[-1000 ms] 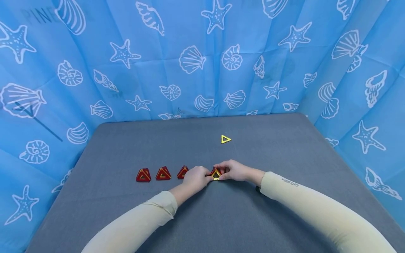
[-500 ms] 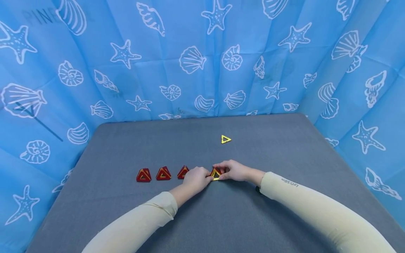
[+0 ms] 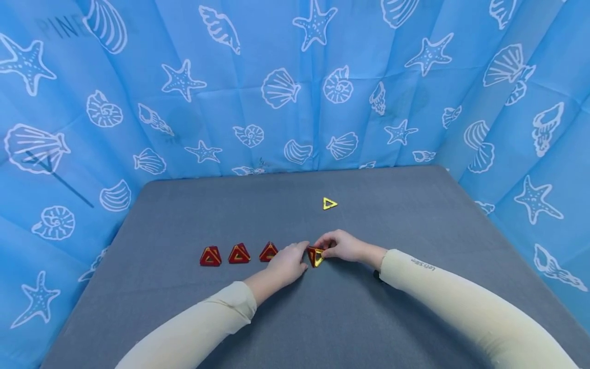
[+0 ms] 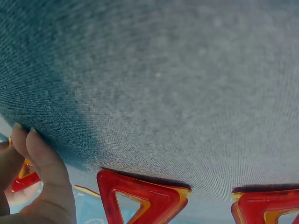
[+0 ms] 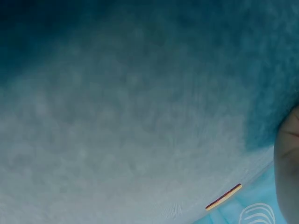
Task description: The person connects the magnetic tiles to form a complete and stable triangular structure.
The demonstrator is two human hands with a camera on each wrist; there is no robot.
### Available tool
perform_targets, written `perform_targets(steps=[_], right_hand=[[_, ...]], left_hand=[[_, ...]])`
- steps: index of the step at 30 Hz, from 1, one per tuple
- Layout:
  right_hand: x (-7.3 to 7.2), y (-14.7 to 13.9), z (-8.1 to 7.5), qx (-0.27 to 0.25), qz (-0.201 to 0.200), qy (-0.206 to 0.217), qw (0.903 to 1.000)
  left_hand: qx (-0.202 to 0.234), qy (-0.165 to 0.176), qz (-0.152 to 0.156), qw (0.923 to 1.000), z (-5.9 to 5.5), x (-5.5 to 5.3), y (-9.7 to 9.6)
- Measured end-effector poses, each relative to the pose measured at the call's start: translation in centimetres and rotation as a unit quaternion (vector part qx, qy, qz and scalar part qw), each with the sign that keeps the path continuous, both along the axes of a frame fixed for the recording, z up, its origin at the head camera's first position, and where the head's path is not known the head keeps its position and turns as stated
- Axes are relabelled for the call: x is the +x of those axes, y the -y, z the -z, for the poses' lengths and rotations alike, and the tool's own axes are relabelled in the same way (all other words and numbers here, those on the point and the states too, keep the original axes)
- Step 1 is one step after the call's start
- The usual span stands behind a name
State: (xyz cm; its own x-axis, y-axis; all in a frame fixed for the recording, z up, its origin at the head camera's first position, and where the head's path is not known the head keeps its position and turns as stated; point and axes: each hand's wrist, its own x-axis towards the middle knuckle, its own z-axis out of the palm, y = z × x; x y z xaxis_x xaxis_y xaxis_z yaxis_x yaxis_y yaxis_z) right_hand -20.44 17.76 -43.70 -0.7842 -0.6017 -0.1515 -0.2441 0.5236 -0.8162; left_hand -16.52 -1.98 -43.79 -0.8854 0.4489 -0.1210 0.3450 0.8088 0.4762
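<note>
A small pyramid (image 3: 313,256) of red and yellow magnetic triangle tiles sits on the grey table, a yellow face turned to the right. My right hand (image 3: 342,245) pinches it between thumb and fingers from the right side. Just left of it, my left hand (image 3: 287,264) has thumb and fingers spread apart, fingertips close to the red side. Through the left wrist view, the left fingers (image 4: 49,172) show near the table cloth, part of the held pyramid (image 4: 25,179) behind them. In the right wrist view only an edge of the right hand (image 5: 288,163) appears.
A row of red-and-yellow pyramids stands to the left: one at the far left (image 3: 210,256), one beside it (image 3: 239,253) and one by the left wrist (image 3: 268,251). A yellow triangle tile (image 3: 329,203) lies farther back. A blue shell-print curtain (image 3: 295,87) surrounds the table.
The pyramid has turned in the right hand, so a red face now shows at its left and the yellow face points right. The left fingers have let go and spread.
</note>
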Motion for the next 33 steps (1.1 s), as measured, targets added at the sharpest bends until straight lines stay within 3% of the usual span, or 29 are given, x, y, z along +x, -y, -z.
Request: perform_targets(steps=[7, 13, 21, 26, 33], right_hand=[[-0.9, -0.2, 0.0, 0.001, 0.029, 0.036, 0.9989], [-1.6, -0.7, -0.1, 0.010, 0.039, 0.063, 0.9972], [-2.4, -1.7, -0.7, 0.028, 0.049, 0.097, 0.9937], [-3.7, -2.9, -0.8, 0.039, 0.060, 0.092, 0.9931], [-5.7, -3.9, -1.0, 0.044, 0.110, 0.073, 0.9903]], left_hand=[[0.005, -0.017, 0.004, 0.9998, 0.3, -0.4, -0.6], [0.003, -0.005, -0.012, 0.9999, 0.5, -0.8, -1.1], [-0.008, 0.006, 0.006, 0.9999, 0.8, -1.2, -1.1], [-0.002, 0.026, -0.001, 0.9997, 1.1, -1.4, -1.0], [0.020, 0.048, -0.015, 0.9985, 1.2, -1.5, -0.9]])
